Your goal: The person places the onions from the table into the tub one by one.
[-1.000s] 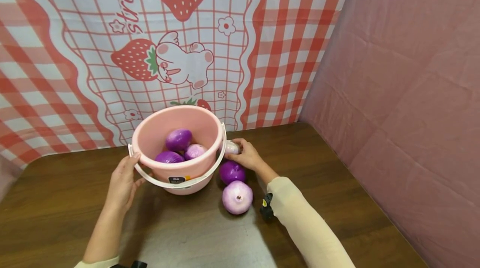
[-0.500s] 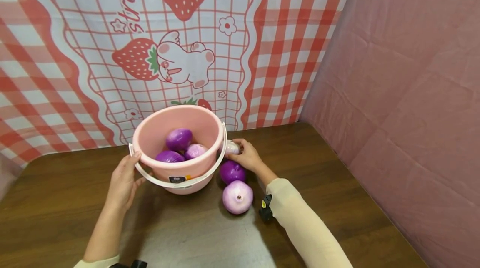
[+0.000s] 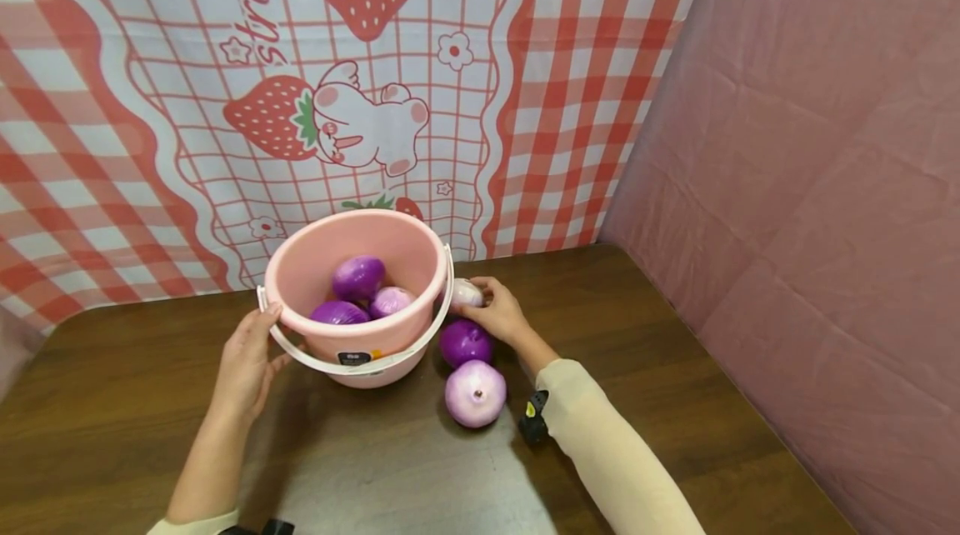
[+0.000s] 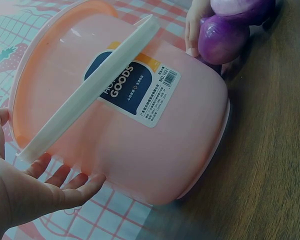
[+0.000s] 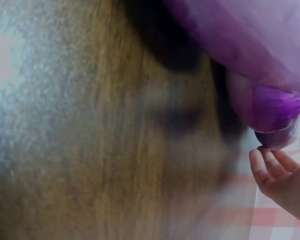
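Note:
A pink bucket (image 3: 360, 228) stands on the table with its white handle (image 3: 337, 368) hanging toward the front. Three onions (image 3: 357, 278), purple and paler, lie inside it. At the bucket's left, my left hand (image 3: 243, 364) grips it, thumb at the rim and fingers (image 4: 85, 190) against the outer wall. Right of the bucket, my right hand (image 3: 498, 314) holds a whitish onion (image 3: 467, 293) between thumb and fingers, partly hidden behind the handle. In front of that onion sit a deep purple onion (image 3: 466, 343) and a light purple onion (image 3: 476, 394).
The brown wooden table (image 3: 600, 327) extends to both sides and toward the front. A red-and-white checked strawberry cloth (image 3: 585, 102) hangs along the back. A plain pink cloth (image 3: 795, 185) closes off the right side.
The whitish onion and my right hand have shifted very slightly to the right. My left hand and the bucket look the same.

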`<state>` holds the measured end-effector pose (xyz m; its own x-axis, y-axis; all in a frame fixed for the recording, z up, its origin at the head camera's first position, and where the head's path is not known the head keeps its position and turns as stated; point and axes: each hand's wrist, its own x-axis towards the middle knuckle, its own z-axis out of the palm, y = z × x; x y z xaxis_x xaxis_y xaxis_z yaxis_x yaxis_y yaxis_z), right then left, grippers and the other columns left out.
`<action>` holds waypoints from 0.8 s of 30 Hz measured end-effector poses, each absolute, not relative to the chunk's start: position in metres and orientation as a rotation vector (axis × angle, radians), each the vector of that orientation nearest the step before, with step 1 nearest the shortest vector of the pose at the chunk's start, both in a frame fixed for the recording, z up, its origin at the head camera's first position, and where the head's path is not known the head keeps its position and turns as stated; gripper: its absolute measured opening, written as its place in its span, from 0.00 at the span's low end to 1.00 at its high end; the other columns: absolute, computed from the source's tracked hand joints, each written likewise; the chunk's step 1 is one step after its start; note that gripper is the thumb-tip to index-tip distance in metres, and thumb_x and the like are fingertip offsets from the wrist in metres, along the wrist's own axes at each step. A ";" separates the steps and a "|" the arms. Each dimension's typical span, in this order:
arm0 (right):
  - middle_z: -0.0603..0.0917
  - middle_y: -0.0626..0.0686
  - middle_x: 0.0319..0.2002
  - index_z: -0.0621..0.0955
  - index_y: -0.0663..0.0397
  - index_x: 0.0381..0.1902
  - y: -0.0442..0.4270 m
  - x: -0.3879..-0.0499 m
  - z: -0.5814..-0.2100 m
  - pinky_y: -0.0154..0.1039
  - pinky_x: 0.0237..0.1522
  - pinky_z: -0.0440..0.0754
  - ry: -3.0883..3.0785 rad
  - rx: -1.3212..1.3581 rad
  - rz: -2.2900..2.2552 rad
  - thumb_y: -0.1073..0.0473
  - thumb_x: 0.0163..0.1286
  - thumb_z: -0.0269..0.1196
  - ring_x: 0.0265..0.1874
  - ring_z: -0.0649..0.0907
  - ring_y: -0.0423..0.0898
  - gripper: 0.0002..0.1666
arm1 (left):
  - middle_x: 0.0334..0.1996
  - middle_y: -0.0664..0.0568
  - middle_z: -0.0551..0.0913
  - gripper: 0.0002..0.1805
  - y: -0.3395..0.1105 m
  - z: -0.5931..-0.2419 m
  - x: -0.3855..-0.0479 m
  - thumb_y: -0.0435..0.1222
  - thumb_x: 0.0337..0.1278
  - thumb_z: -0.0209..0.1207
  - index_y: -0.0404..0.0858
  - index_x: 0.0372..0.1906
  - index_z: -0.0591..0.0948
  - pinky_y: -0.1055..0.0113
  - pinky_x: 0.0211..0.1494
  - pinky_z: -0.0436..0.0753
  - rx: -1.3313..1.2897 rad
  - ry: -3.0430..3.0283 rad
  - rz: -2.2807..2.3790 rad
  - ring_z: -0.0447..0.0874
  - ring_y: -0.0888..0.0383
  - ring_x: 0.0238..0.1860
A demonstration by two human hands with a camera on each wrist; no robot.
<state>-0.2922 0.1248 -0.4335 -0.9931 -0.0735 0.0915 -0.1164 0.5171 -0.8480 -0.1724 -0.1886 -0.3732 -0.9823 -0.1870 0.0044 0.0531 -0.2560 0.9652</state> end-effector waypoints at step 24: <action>0.77 0.63 0.49 0.72 0.55 0.58 0.136 -0.283 -0.409 0.32 0.41 0.82 -2.397 0.136 1.823 0.61 0.56 0.68 0.46 0.81 0.56 0.31 | 0.34 0.64 0.75 0.05 -0.190 -0.375 -0.173 0.45 0.66 0.50 0.51 0.40 0.74 0.73 0.42 0.84 0.165 -1.811 -2.368 0.73 0.68 0.41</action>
